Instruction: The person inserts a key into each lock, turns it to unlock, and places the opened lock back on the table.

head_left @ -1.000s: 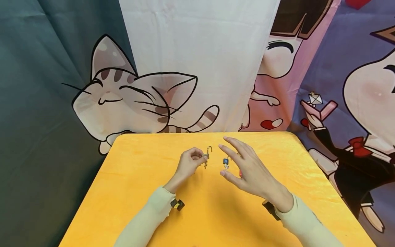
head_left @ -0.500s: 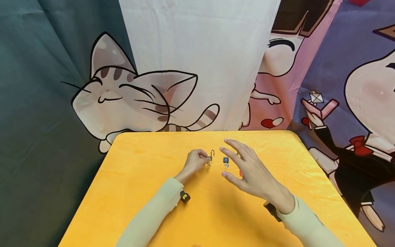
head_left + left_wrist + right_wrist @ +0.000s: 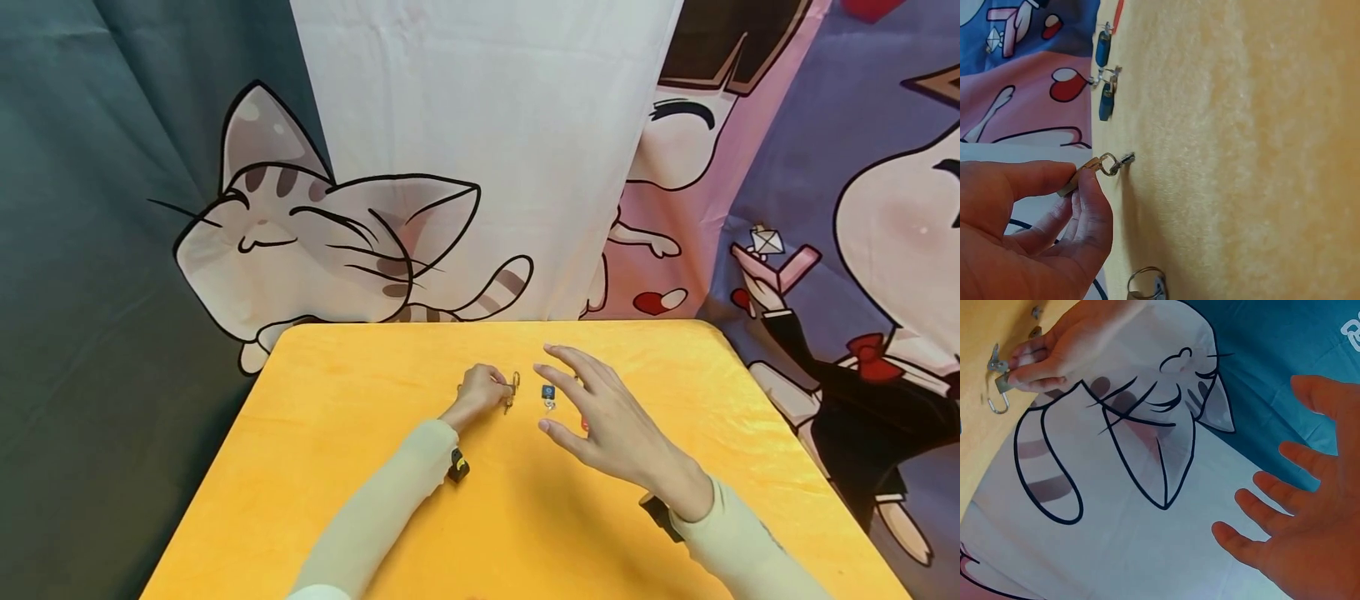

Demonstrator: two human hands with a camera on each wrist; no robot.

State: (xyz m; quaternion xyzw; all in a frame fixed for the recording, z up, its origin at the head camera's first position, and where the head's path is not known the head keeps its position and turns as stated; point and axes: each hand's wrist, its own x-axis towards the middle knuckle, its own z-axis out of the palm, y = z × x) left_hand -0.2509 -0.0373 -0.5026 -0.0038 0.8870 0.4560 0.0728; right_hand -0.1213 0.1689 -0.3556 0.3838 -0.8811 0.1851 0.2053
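Brass-coloured padlock [image 3: 1002,382]: one, pinched at the body between thumb and fingertips of the left hand, over the middle of the worktop, left of the blue padlocks.
Shackle [image 3: 999,407]: one, sprung open, hooked end free.
Keys [image 3: 1127,159]: hanging from a ring on the same padlock; overlapping too much to count; impossible to tell whether touching the cloth.
Left hand [image 3: 480,393]: closed in a pinch on that padlock, palm hidden from the head view.
Right hand [image 3: 611,417]: spread wide, fingers and thumb well apart, with nothing in its grasp; held over the worktop, near the blue padlocks.
Blue padlocks [image 3: 1107,100]: two in the left wrist view, one beyond the other; only one plain in the head view, with silvery keys [image 3: 550,405] at its lower end.
Red item [image 3: 585,422]: one, mostly hidden behind the right hand, too little showing to name.
Second key ring [image 3: 1147,270]: one, cut off at the lower edge of the left wrist view.
Worktop [image 3: 360,500]: covered in yellow, plush-looking cloth.
Backdrop [image 3: 480,100]: hanging fabric, creased, printed with one striped cat and two cartoon figures, both cut off.
Sleeves [image 3: 386,500]: two, pale, each with a dark device at the wrist.
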